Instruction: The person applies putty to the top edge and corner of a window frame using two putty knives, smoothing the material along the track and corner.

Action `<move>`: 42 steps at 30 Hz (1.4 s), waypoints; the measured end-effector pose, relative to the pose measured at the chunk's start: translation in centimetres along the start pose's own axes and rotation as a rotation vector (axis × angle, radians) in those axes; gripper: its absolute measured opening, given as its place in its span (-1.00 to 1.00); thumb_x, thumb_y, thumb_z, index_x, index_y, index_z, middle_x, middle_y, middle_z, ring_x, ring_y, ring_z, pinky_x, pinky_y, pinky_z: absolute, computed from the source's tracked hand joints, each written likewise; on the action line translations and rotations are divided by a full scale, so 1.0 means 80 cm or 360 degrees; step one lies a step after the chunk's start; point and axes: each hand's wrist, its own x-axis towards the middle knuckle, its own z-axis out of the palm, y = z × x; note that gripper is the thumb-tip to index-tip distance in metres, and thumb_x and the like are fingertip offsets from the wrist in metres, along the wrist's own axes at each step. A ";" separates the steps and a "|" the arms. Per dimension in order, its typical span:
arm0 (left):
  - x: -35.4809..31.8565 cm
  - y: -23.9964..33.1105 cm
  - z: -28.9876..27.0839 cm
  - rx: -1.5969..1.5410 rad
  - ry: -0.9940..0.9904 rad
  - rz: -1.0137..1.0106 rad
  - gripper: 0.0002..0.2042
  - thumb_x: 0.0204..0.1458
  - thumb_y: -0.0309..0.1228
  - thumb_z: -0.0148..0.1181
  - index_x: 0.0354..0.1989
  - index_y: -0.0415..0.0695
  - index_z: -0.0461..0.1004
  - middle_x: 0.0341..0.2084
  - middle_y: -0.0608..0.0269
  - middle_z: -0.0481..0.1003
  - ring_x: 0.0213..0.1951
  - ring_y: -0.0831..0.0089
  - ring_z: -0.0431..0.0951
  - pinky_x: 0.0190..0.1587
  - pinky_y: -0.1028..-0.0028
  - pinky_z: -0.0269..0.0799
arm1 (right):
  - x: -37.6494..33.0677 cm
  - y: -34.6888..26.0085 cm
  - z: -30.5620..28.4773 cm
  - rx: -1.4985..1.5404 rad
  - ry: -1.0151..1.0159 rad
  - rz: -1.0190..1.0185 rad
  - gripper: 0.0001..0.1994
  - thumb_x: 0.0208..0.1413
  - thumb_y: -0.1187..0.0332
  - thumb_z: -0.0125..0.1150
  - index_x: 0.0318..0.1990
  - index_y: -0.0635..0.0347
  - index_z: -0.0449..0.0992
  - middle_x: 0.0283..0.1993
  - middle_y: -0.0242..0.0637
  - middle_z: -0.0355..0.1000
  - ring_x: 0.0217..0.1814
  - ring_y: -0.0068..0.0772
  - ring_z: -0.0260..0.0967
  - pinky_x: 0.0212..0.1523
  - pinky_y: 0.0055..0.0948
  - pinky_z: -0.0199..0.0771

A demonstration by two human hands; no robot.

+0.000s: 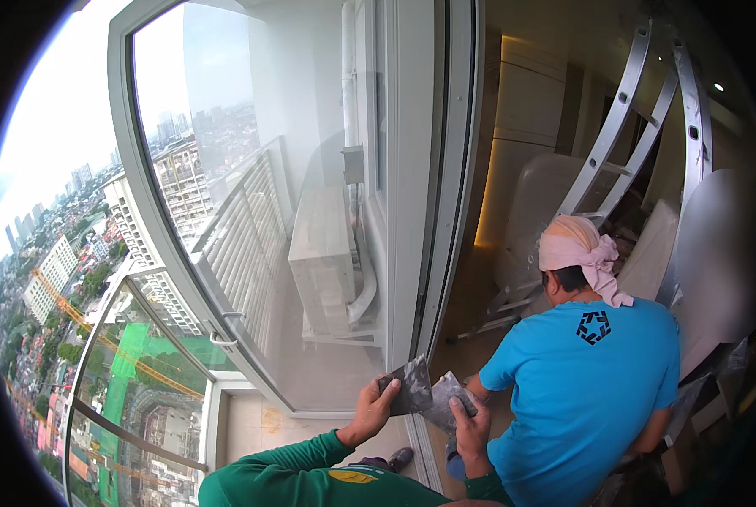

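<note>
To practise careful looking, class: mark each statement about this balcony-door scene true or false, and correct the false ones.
1. The left hand holds a flat grey scraper blade. True.
2. The right hand is empty. False: it holds a second grey blade, which touches the first.
3. A co-worker in a blue shirt crouches at the right. True.
4. The co-worker wears a hard hat. False: a pink cloth wraps the head.
5. A ladder leans inside the room. True.
</note>
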 end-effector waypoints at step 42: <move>0.260 0.321 -0.140 0.0361 -0.0430 0.1149 -0.62 0.38 -0.28 0.00 0.06 -0.41 0.50 -0.34 0.16 0.61 -0.26 0.49 0.54 -0.11 0.48 0.46 | 0.233 -0.244 0.332 0.0401 -0.0104 -0.0578 -0.71 0.30 0.38 0.20 0.10 0.32 0.52 -0.10 -0.25 0.60 -0.26 -0.42 0.61 -0.61 -0.41 0.55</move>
